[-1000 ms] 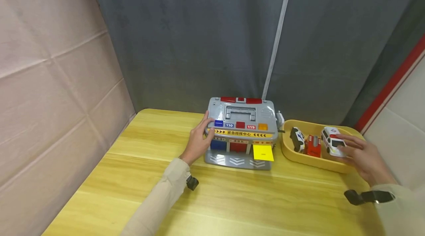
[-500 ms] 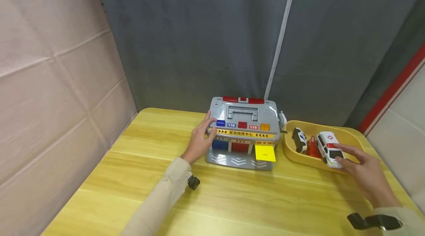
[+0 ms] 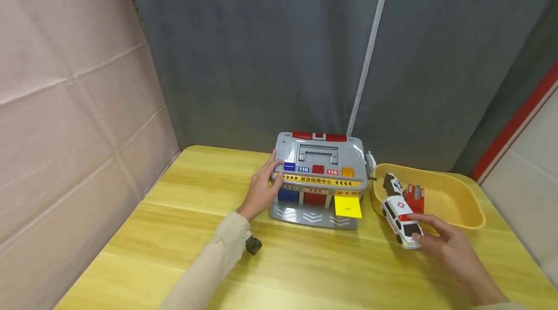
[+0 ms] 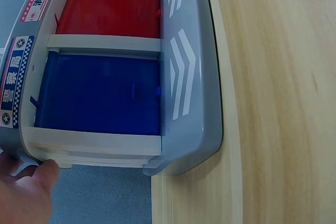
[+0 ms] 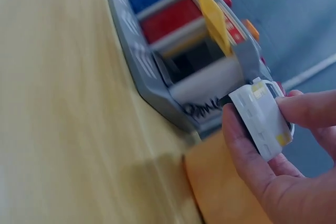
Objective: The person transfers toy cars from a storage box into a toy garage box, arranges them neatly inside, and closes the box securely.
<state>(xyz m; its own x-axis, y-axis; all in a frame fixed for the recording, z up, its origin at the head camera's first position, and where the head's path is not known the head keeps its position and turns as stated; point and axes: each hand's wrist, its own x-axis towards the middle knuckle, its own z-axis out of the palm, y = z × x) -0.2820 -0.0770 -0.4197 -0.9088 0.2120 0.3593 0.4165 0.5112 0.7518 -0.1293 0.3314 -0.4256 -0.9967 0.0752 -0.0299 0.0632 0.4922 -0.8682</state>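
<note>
A grey toy emergency station (image 3: 322, 174) stands on the table, with blue, red and yellow doors along its front. The yellow door (image 3: 348, 207) is swung up, and a dark bay shows behind it in the right wrist view. At the station's left edge my left hand (image 3: 260, 190) grips the corner, thumb in front and fingers along the side. My right hand (image 3: 453, 247) pinches a white toy ambulance (image 3: 396, 218) with a red light bar, by its front end. In the right wrist view the ambulance (image 5: 260, 119) sits between thumb and fingers.
A yellow tray (image 3: 462, 201) stands right of the station. In its left part lie a black-and-white toy police car (image 3: 392, 184) and a red toy vehicle (image 3: 415, 197). A grey curtain (image 3: 261, 58) hangs behind the wooden table (image 3: 305, 266).
My right hand has lifted the ambulance from the tray's right part and carried it left and toward me, over the tray's front rim. My left hand has stayed on the station.
</note>
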